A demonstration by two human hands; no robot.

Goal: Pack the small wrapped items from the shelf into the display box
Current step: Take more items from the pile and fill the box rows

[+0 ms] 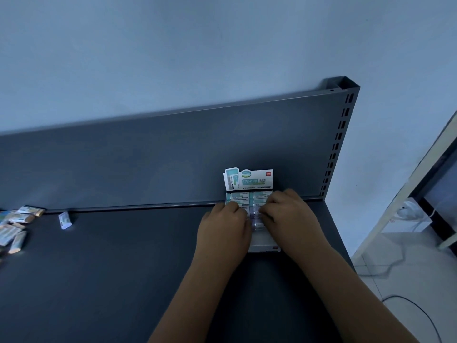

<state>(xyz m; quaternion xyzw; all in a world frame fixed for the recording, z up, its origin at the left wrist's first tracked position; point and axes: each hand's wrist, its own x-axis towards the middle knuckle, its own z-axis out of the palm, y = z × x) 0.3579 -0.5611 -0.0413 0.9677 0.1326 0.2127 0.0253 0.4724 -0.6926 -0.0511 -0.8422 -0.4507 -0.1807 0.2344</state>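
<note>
Dark shelf [111,268], pale wall [173,58] — left hand [222,231] and right hand [291,219] resting curled on display box [264,245], grip indiscernible.

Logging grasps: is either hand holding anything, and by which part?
Cannot be told: left hand and right hand curl over wrapped items in the display box, hiding any grip.

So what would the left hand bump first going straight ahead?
Likely the wrapped items packed in the display box, right in front of the left hand; depth is hard to judge.
</note>
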